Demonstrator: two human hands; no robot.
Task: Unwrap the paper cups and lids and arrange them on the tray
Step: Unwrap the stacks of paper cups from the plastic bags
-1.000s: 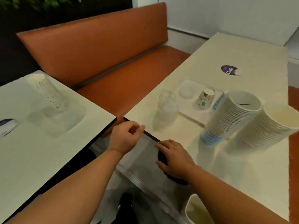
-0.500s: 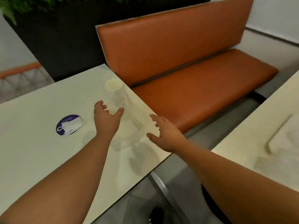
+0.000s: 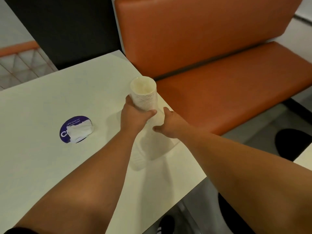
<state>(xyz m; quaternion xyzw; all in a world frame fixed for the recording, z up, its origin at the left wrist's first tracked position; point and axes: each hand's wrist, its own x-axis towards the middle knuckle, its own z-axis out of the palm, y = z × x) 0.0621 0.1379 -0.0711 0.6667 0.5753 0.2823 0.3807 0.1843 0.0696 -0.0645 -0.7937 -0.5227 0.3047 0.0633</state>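
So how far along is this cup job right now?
Early to middle, I'd say. Done: the top of the stack of paper cups already stands bare above its clear plastic wrapper. In hand: the left hand grips the stack while the right hand holds the wrapper beside it, seemingly freeing the cups. Left: getting the wrapper fully off and arranging cups on the tray, which is not in view here, nor are any lids.
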